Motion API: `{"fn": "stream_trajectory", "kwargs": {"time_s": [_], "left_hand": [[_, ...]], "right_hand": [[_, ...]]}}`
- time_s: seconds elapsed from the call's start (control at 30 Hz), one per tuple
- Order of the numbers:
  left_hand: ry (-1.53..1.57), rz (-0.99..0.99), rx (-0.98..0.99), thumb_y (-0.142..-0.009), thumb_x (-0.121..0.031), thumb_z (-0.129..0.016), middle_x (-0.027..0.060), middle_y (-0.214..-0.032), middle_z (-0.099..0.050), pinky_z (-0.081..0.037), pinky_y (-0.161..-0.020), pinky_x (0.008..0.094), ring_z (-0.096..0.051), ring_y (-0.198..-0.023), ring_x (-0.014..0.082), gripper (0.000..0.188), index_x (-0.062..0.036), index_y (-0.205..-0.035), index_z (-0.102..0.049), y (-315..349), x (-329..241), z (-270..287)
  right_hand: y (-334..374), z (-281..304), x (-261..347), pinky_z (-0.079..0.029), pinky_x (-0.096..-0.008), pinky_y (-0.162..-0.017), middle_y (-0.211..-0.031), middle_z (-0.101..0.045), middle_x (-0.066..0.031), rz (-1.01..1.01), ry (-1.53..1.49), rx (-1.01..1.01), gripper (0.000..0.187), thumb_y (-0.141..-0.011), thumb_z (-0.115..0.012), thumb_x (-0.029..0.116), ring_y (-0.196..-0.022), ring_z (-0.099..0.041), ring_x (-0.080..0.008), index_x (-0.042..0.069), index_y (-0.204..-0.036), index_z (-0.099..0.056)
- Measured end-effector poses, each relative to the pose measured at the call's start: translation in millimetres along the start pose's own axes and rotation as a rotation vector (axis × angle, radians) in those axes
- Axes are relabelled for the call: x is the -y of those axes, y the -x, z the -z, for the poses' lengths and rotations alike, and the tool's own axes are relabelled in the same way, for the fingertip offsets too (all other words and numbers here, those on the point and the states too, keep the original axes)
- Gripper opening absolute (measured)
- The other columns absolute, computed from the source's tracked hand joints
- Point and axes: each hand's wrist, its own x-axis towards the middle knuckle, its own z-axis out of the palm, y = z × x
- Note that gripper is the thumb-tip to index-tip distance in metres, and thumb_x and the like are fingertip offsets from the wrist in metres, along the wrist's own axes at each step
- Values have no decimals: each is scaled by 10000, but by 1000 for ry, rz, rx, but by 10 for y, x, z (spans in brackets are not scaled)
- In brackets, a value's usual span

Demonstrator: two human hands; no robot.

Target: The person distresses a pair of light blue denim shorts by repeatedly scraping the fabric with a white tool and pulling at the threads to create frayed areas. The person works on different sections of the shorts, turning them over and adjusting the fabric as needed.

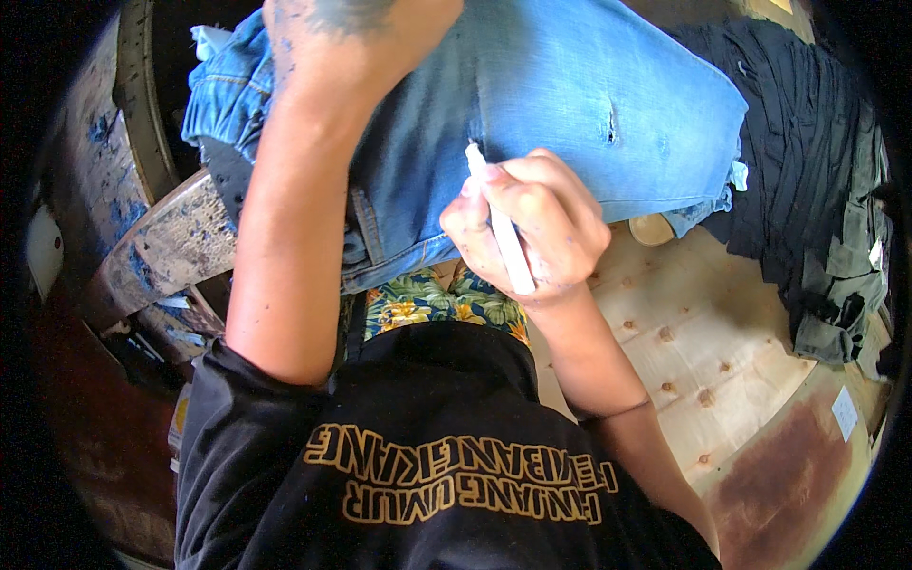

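A pair of light-blue jeans lies spread before me, with a small frayed rip on the leg to the right. My right hand is closed round a slim white pen-shaped stick. The stick's far end meets the denim near a dark spot, left of the rip. I cannot make out whether that end is a nib or a blade. At the upper edge, my left hand rests over the jeans near the waistband, its back smeared dark grey. The fingers of this hand are out of the picture.
Dark cloth lies in a heap on the right. Beneath it stretches a cream tufted cushion, beside a brown-stained surface. To the left stand worn wooden boards with blue stains. A floral cloth covers my lap.
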Motion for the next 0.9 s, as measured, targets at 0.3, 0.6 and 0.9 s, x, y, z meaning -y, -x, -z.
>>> {"fn": "stream_trajectory", "kwargs": {"time_s": [0.3, 0.6, 0.9], "left_hand": [[-271, 63, 512, -847, -355, -707, 123, -1078, -810, -621, -869, 452, -786, -989, 293, 284, -167, -1011, -843, 57, -894, 699], [-286, -56, 64, -851, -146, -724, 191, -1203, -713, -520, -1036, 538, -662, -1173, 380, 275, -47, -1107, -745, 744, -1214, 640], [-432, -109, -38, -851, -169, -813, 35, -1241, -707, -442, -1076, 487, -590, -1277, 319, 241, -183, -1092, -812, 1648, -1219, 360]], "right_hand": [[-513, 580, 1092, -549, -363, -773, -987, -664, -150, -548, -517, -33, 312, -991, -579, 309, -822, -626, -236, 7, -1062, -614], [-550, 1390, 798, -536, -337, -930, -1143, -701, -84, -129, -19, 165, 166, -997, -606, 25, -996, -669, -210, 31, -1120, -718], [-806, 1475, 184, -579, -411, -837, -1003, -705, -98, 55, 18, 489, 166, -881, -778, 73, -949, -704, -307, 69, -1046, -770]]}}
